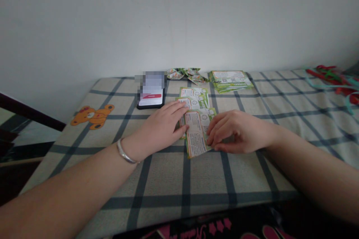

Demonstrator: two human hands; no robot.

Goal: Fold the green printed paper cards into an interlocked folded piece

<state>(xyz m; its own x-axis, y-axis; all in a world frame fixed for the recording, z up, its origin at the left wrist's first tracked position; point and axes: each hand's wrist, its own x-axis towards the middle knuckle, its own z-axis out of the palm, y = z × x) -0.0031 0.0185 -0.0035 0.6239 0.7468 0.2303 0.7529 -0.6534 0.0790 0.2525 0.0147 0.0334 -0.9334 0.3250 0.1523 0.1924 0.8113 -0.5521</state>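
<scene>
A green and white printed leaflet point(196, 134) lies on the checked cloth in front of me. My left hand point(161, 127) rests flat on its left edge with the fingers stretched out. My right hand point(235, 130) sits on the leaflet's right edge, fingers curled and pinching the paper. A second leaflet point(195, 95) lies just behind the first, partly under it.
A phone point(151, 95) lies at the back left of the leaflets. A stack of leaflets point(230, 79) and several folded paper pieces point(186, 74) sit near the wall. Red and teal ribbons point(333, 78) lie at the far right. A bear print point(92, 115) marks the cloth's left side.
</scene>
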